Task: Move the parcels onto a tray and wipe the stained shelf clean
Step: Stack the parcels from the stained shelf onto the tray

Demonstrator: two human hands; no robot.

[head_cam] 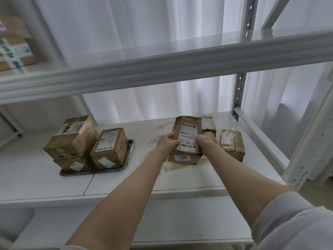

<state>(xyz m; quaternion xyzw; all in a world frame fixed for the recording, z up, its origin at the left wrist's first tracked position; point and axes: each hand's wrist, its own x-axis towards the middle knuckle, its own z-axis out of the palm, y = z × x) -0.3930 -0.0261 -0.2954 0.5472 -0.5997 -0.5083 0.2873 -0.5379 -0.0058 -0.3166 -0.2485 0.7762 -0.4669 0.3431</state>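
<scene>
left hand (166, 143) and right hand (207, 141), fingers curled, grip a labelled parcel (189, 132) at centre frame, over another box (182, 157) by the brown stain (171, 167) on the shelf (45, 186). parcel-moving is in hand; next it wants carrying left onto the crowded tray (90, 172).

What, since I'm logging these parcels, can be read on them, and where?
"200", then a small unclear character: white sticker on the lower box.
"50-P807 T70", partly covered: label on the held parcel.
Labels of the stacked parcels on the tray and the right box: too blurred to read.
</scene>
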